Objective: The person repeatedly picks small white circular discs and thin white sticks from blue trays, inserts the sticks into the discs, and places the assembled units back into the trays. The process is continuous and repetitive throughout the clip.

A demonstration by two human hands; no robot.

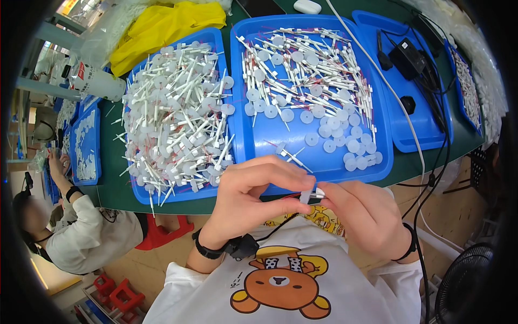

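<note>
Your left hand (pixel 245 189) pinches a translucent disc (pixel 305 196); your right hand (pixel 361 213) pinches a white connector (pixel 320 192) just beside it, by the worktop (pixel 113 181) near edge; loose discs (pixel 353 146) crowd the middle blue tray (pixel 253 144) toward its near right corner.

Left hand (pixel 264 186) pinches a pale disc (pixel 305 196) edge-up; right hand (pixel 362 211) grips a small white part (pixel 319 193) just beside it. Beyond, on the green desk (pixel 116 191), one blue tray (pixel 219 46) is heaped high, its neighbour (pixel 261 137) partly bare
</note>
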